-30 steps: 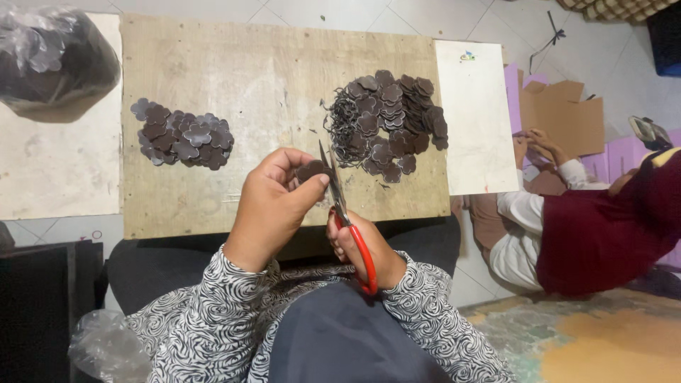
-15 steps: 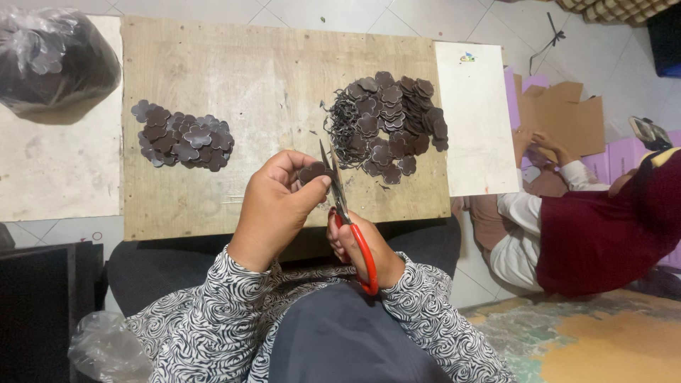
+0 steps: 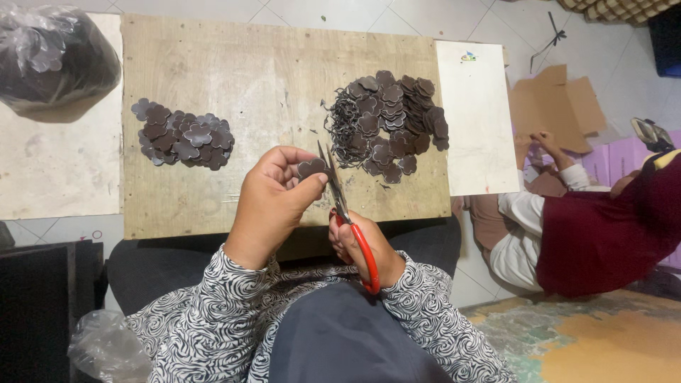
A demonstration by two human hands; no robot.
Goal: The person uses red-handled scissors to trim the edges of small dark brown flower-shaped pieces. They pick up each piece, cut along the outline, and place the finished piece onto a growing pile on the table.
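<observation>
now scissors (image 3: 339,198) upright, tips away, in r hand (image 3: 362,245); l hand (image 3: 273,198) pinching brown flower cutout (image 3: 311,168).

Dark brown flower-shaped piece (image 3: 311,169) — flat, pinched upright against red-handled scissors (image 3: 345,213) — blades slightly parted.

Black-and-white zebra-patterned sleeves (image 3: 213,319)
</observation>
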